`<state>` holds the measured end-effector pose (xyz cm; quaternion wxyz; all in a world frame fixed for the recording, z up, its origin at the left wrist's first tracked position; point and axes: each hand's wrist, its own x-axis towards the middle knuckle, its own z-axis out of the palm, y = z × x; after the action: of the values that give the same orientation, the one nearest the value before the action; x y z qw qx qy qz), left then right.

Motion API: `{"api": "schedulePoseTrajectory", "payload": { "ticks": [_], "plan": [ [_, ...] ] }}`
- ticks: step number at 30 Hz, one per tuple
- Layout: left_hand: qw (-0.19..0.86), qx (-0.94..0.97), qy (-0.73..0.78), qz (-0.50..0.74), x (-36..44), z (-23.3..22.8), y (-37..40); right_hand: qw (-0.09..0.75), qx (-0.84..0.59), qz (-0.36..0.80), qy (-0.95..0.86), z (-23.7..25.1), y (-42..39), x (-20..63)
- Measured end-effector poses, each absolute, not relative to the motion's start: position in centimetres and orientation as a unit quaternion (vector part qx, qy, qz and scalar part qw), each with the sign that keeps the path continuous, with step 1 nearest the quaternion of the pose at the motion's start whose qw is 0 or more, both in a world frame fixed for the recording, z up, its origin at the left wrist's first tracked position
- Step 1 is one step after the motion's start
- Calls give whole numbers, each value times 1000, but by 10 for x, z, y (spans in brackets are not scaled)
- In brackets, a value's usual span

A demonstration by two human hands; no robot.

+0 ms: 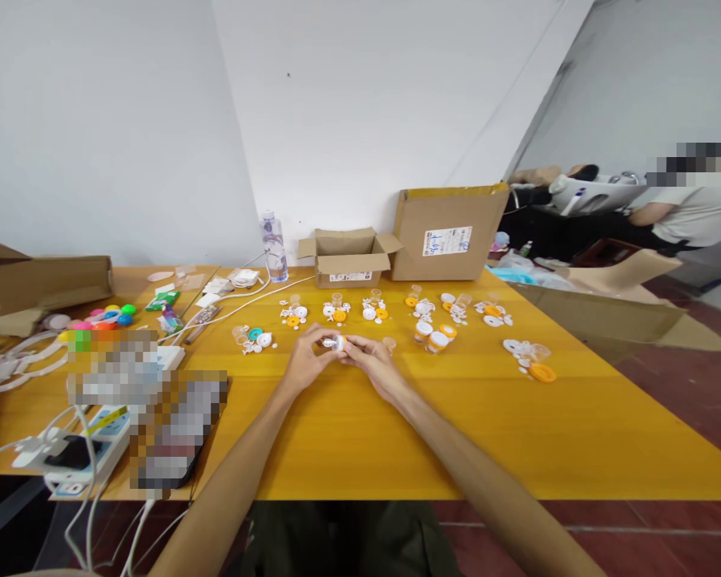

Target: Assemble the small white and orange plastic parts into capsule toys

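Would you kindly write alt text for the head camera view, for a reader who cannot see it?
Two bare hands, left hand and right hand, meet over a yellow table, holding a small white part between the fingertips. Behind them lie little groups of white and orange caps, a water bottle and open cardboard boxes.

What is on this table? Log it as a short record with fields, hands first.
left hand: pinches a small white part
right hand: meets the same part from the other side
table: yellow wooden top
near the hands: a small clear cup; groups of white and orange caps
behind: water bottle, open carton, bigger carton
left side: coloured balls, power strip
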<state>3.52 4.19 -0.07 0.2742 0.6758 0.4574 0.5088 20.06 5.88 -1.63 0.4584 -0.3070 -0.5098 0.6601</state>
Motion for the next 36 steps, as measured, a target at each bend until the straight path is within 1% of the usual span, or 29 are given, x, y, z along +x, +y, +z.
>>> {"api": "schedulePoseTrajectory", "payload": {
  "ticks": [7,17,28,36],
  "plan": [
    [274,691,438,506,34,-1,42,471,-314,650,-507,-16,59,200],
    [223,717,402,524,34,-3,42,461,-319,650,-513,-14,58,201],
    [180,711,410,542,39,-9,43,523,-332,642,-452,-18,54,193],
    [170,733,402,521,38,-11,42,525,-328,664,-420,-17,53,194]
  ]
}}
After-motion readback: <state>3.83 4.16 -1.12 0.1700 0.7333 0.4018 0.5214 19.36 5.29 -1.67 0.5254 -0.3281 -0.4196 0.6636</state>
